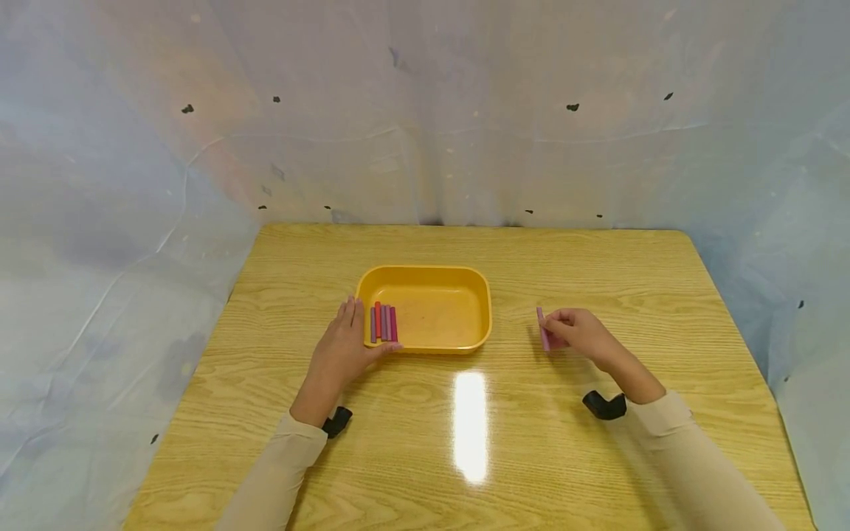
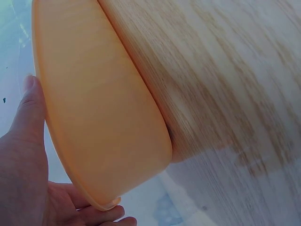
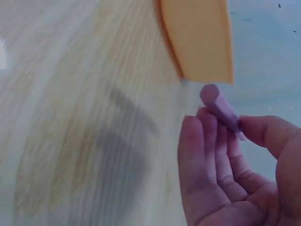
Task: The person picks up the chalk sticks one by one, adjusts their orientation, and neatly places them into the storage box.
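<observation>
A shallow yellow plastic tray (image 1: 441,306) sits on the wooden table. My left hand (image 1: 339,350) holds its near left corner, with the fingers along the left rim and the thumb along the front; the left wrist view has the thumb (image 2: 30,106) against the rim. Several chalk sticks in red, purple and magenta lie side by side at the tray's left end, the red chalk stick (image 1: 378,321) among them. To the right of the tray, my right hand (image 1: 584,339) pinches a light purple chalk stick (image 3: 221,106) between thumb and fingers, raised over the table.
The wooden table (image 1: 425,413) has a bright light reflection in front of the tray. Behind and beside it hangs pale sheeting (image 1: 425,147) with dark marks. A black wrist strap part (image 1: 604,405) juts out beside the right wrist.
</observation>
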Demonstrator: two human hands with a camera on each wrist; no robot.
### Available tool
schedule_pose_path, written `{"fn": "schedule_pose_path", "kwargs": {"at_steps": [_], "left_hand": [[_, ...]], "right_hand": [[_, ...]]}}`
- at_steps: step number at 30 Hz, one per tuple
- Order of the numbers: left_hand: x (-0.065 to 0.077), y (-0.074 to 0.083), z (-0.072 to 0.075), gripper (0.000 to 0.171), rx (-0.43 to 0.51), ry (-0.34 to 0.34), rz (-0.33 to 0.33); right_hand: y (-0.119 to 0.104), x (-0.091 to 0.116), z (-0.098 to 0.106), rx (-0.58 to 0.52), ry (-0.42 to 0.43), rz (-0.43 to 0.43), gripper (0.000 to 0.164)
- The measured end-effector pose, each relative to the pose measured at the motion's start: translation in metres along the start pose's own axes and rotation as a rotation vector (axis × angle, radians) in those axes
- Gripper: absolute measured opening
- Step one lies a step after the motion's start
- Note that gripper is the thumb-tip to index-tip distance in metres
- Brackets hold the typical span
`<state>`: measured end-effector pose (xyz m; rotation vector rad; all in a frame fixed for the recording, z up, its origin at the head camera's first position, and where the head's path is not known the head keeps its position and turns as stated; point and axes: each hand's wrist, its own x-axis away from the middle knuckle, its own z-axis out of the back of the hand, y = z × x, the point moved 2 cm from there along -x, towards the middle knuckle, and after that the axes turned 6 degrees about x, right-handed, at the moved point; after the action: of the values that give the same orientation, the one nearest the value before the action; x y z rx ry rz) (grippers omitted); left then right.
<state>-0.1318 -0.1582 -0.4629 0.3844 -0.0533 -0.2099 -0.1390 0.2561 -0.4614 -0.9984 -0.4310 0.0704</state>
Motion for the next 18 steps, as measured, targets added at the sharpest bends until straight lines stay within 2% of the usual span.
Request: {"fn": "schedule_pose_path", "kwargs": {"at_steps": [5, 10, 18], "left_hand": [[0.000, 0.001, 0.001, 0.120, -0.006, 0.000, -0.007], [0.000, 0.001, 0.001, 0.119, -0.011, 0.000, -0.017], [0.000, 0.000, 0.001, 0.119, -0.015, 0.000, -0.018]], "right_hand": [[-0.010, -0.002, 0.000, -0.086, -0.001, 0.028, 0.046], [-0.021, -0.004, -0.001, -0.099, 0.016, 0.049, 0.050], [-0.040, -0.012, -0.006, -0.135, 0.020, 0.083, 0.046]]}}
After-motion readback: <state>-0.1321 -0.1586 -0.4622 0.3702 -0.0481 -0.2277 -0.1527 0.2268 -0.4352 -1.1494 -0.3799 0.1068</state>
